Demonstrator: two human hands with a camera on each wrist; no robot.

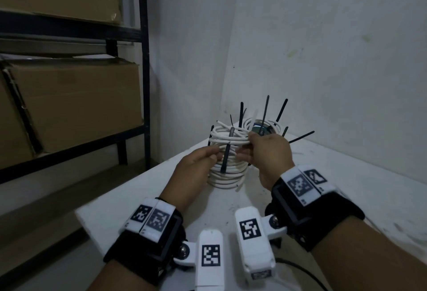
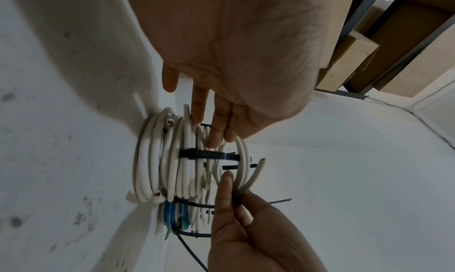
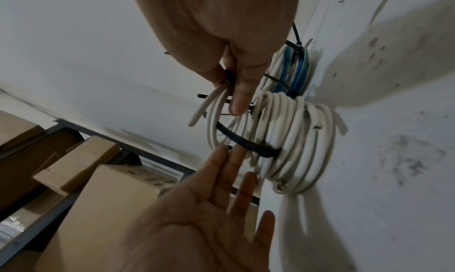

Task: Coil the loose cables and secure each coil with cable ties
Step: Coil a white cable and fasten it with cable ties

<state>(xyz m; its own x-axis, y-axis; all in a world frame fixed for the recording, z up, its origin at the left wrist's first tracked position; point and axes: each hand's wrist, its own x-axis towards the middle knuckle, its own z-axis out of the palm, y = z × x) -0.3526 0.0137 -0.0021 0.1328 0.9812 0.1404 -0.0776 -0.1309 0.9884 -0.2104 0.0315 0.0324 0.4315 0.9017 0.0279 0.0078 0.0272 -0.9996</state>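
A stack of white cable coils (image 1: pixel 227 175) stands on the white table (image 1: pixel 346 198), with several black cable ties poking upward. One black cable tie (image 1: pixel 227 152) runs down the stack's front, also seen as a cable tie (image 2: pixel 209 154) and a tie (image 3: pixel 248 143) in the wrist views. My right hand (image 1: pixel 245 149) pinches the loose upper loops (image 3: pixel 216 109) of white cable, with a black tie in the same pinch. My left hand (image 1: pixel 213 155) has straight fingers (image 2: pixel 214 138) that touch the coil (image 2: pixel 177 169) beside the tie. The left hand (image 3: pixel 229 159) holds nothing.
A second coil with blue wire (image 3: pixel 295 68) lies behind the white stack, near the wall corner. A black metal shelf (image 1: pixel 143 59) with cardboard boxes (image 1: pixel 69 106) stands to the left of the table. White walls close in behind and to the right.
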